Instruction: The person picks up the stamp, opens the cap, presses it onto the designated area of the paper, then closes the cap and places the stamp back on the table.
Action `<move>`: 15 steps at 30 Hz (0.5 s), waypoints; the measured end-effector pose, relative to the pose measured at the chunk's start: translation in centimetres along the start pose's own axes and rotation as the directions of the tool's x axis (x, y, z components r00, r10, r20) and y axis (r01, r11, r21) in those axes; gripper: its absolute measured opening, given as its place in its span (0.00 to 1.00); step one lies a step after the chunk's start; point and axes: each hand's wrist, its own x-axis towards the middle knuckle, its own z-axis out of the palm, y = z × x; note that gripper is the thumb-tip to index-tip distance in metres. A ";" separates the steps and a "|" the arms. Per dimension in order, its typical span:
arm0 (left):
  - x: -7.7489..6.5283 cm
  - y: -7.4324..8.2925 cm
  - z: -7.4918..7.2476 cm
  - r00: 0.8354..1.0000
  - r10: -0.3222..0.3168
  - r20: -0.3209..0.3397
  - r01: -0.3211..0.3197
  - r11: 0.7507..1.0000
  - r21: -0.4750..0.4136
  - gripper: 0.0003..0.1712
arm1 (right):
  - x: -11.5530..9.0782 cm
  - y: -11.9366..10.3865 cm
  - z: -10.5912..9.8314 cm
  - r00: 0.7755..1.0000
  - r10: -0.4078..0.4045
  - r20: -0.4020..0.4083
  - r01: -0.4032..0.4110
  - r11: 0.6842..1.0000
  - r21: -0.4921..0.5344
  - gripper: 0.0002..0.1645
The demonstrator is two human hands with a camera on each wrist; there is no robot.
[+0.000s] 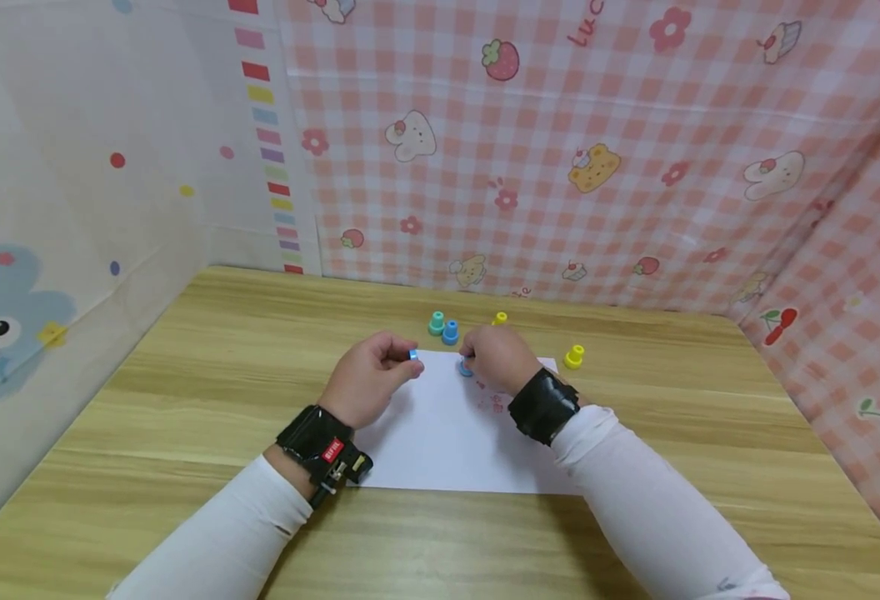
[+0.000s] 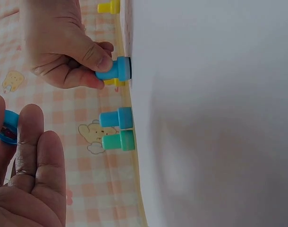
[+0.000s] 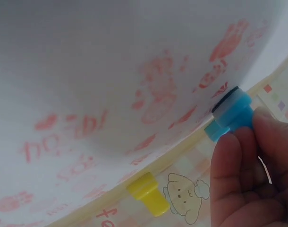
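My right hand (image 1: 503, 358) pinches a blue stamp (image 2: 119, 69) by its handle, between thumb and fingers. The stamp's dark-rimmed face is right at the far part of a white sheet of paper (image 1: 440, 442). Red prints (image 3: 158, 90) of paws, small figures and lettering cover the paper near this hand. Over the sheet's far left corner, my left hand (image 1: 368, 379) holds a small round blue cap (image 2: 10, 126) between thumb and fingers. A reddish pattern shows on the cap's face in the left wrist view.
Beyond the paper's far edge stand a teal stamp (image 1: 437, 323) and another blue stamp (image 1: 451, 332), side by side. One yellow stamp (image 1: 574, 357) stands right of the sheet; a second yellow stamp (image 1: 501, 318) is partly behind my right hand. Patterned cloths (image 1: 485, 208) border the wooden table (image 1: 185, 375).
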 end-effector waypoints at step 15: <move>0.1 -0.1 0.3 1.000 -0.006 -0.016 0.007 0.997 0.075 0.11 | -0.6 1.2 -0.1 0.997 0.066 -0.050 -0.058 0.989 0.139 0.07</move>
